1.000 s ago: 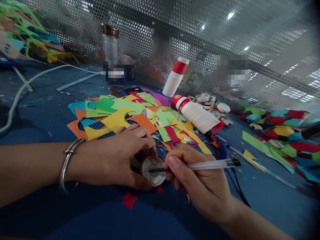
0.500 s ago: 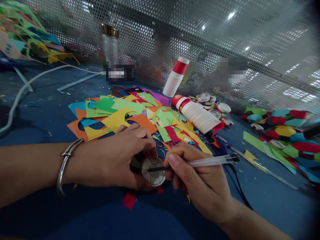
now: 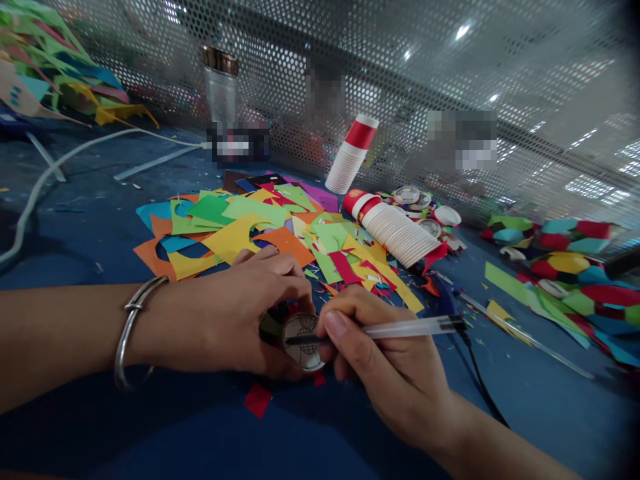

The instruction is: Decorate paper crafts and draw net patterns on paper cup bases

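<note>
Across the blue surface (image 3: 150, 427), coloured paper cuttings (image 3: 235, 240) sprawl beyond the hands. Left hand (image 3: 240, 313): grip opened just enough to clasp the white disc (image 3: 306, 355). Right hand (image 3: 390, 367): grip pinched tight on a clear-barrelled pen (image 3: 410, 328), tip over the disc's left side. And between the hands, that disc: crosshatched centre inked, lines fanning above, some white left bare.

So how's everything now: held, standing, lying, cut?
Left hand: curled around the round white piece
Right hand: gripping the pen
Pen: held low over that piece
Round white piece: marked with dark lines
Far cup stack: standing
Near cup stack: lying down
Paper scraps: loosely heaped, some cut
Bottle: upright, capped
</note>
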Demonstrator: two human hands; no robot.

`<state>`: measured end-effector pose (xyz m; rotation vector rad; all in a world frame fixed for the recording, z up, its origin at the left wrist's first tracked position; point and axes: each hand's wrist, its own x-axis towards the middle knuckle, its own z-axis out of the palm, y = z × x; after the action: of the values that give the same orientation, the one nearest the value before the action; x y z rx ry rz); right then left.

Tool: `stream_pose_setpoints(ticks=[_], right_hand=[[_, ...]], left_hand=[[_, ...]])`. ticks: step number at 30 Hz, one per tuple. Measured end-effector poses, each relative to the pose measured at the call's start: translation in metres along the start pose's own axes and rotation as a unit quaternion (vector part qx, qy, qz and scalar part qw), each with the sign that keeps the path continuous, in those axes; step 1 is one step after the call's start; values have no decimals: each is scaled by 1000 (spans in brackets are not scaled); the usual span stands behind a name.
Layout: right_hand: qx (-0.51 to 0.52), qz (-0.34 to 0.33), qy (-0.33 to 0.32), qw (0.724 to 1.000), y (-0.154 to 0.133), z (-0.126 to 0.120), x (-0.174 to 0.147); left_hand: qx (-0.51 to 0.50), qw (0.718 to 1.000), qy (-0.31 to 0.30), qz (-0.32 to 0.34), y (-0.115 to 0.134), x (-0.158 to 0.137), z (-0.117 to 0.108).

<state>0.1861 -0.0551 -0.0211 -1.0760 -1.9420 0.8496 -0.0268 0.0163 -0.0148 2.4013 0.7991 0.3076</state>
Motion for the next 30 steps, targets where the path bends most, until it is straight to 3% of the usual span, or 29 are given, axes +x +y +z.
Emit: stream_pose_setpoints(ticks=[12,30], right_hand=[[12,22,17,1000,5,-5,-4],[-8,5,11,1000,2,-4,-3]], left_hand=[[12,1000,12,10,-1,-1,1],[17,999,21,19,-1,-2,0]])
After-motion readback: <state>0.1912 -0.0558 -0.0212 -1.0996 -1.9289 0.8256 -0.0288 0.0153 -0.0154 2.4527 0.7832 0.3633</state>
